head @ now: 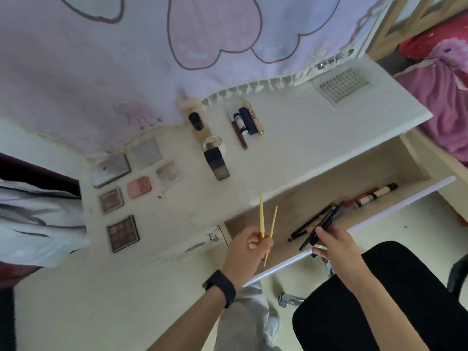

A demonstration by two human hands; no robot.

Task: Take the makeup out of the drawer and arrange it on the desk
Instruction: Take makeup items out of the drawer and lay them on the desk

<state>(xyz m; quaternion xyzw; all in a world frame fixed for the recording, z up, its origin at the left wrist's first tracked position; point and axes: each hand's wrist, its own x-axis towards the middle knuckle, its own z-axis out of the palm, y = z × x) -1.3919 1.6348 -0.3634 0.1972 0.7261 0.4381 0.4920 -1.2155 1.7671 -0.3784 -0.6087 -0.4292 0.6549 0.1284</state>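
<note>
The white desk (291, 148) bears six palettes (139, 187) at centre left, bottles (216, 163) in a line mid-frame, tubes (247, 122) clustered just right of them, and a gridded tray (344, 83) upper right.

Seen from above, a left hand (249, 245) grips two thin yellow sticks (262, 219) while the right hand (331, 243) grips black pencils (321, 228) over an open drawer (329, 183) beside a white desk (316, 127) holding eyeshadow palettes (123, 233).
</note>
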